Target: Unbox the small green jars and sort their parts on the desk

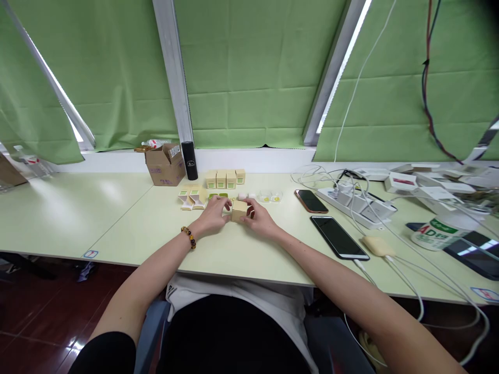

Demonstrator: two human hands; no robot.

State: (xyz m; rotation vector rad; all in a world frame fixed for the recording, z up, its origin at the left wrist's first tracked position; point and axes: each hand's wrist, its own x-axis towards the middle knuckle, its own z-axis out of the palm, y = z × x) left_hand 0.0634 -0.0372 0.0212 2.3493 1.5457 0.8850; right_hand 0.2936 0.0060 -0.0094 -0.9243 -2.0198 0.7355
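A small pale-yellow cardboard box [239, 212] is between my hands, over the near middle of the table. My right hand [260, 219] grips its right side, with fingers and thumb bent round the edge. On the opposite side, the curled fingers and thumb of my left hand [213, 214] close on the box. Just behind the hands lie green pieces [218, 196], small white pieces [247, 196] and clear plastic holders [270, 196] with yellow-green centres. Two opened cartons [192, 198] lie to the left. Several matching closed boxes [221, 179] stand in a row behind.
At the back left are a brown carton [166, 165] and a black cylinder [189, 161]. To the right lie two phones [339, 237], a power strip [351, 208] with tangled white cables, a white bottle [444, 230] and several white boxes [401, 182]. The table's front edge [241, 278] is close to my body.
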